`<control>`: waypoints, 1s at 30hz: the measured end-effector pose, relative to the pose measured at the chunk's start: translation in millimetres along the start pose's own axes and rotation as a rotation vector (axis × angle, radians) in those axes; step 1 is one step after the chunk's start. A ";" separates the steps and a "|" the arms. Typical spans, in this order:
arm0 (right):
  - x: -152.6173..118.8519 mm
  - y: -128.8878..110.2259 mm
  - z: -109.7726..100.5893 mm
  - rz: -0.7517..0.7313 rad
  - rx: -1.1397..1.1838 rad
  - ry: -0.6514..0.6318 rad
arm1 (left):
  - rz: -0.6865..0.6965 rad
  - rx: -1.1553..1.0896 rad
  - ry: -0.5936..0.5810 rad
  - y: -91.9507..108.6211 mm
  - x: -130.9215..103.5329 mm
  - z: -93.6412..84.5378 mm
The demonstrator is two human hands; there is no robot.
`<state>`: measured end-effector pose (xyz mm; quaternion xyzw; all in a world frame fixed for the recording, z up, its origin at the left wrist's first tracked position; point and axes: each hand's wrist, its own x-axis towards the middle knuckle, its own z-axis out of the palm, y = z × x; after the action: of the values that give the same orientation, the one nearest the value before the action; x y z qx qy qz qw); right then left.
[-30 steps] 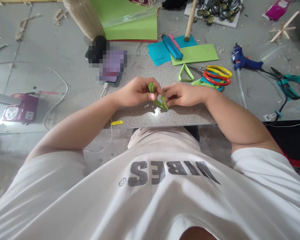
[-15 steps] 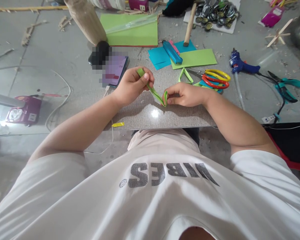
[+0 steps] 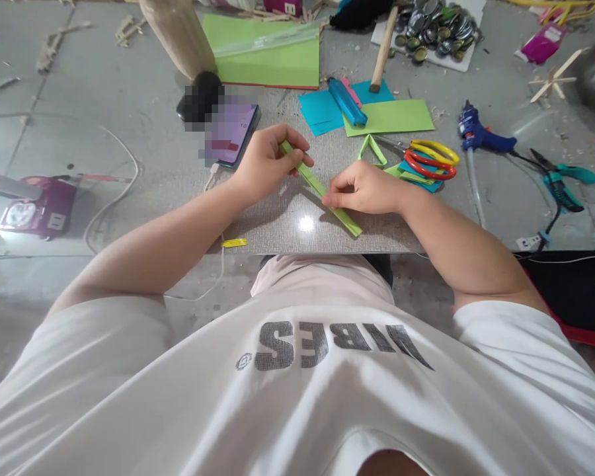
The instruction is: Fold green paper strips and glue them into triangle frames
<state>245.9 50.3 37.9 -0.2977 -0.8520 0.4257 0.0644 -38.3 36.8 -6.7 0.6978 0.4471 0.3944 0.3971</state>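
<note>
A narrow green paper strip (image 3: 346, 221) stretches slantwise between my two hands, just above the near part of the table. My left hand (image 3: 272, 158) pinches its upper end between thumb and fingers. My right hand (image 3: 361, 188) grips it lower down, and the strip's near end sticks out past those fingertips. Creases run across the strip. Behind my right hand stands a small green paper triangle (image 3: 373, 152), beside the scissors (image 3: 431, 158) with yellow and red handles. The scissors rest on blue and green paper pieces, partly covered.
Blue paper (image 3: 320, 112), a green sheet (image 3: 406, 117) and a blue cutter (image 3: 347, 102) lie beyond my hands. A phone (image 3: 233, 132) is plugged in at left. A blue glue gun (image 3: 483, 132) and pliers (image 3: 562, 178) lie right. Bottle caps (image 3: 439, 30) fill a white board at the back.
The strip was bent into a sharp fold at my right fingers; now it is straightened out, its end pointing toward me. The view has shifted slightly.
</note>
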 end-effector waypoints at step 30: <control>-30.0 12.9 -61.5 0.147 -0.372 0.418 | 0.497 0.842 -0.352 13.8 -16.9 11.4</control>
<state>298.6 81.6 71.1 -0.4466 -0.8599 0.1952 0.1519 -28.6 14.8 -1.7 0.9380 0.3142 0.1395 0.0453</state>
